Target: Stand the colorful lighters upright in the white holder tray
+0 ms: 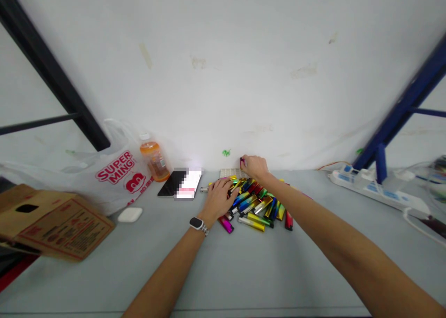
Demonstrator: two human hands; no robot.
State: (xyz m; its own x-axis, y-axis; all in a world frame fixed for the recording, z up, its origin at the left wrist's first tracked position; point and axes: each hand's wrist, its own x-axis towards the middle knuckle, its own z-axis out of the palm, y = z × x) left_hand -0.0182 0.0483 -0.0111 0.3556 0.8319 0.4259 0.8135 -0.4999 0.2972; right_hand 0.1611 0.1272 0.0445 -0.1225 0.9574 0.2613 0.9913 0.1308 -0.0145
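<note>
From my distant place, I see the right hand (257, 166) pinching 1 purplish lighter (242, 162) near the pale tray (226, 173), at the far side of the lighter pile (259, 204). The left hand (218, 198) covers the pile's left; its grip I cannot tell.

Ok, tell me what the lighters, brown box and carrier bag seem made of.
Lighters: probably plastic with glossy metallic film, given the mirror-like coloured glints.
Brown box: matte cardboard, judging by its tan printed panels and cut-out hole.
Carrier bag: likely thin, smooth plastic, being translucent and crinkled.
</note>
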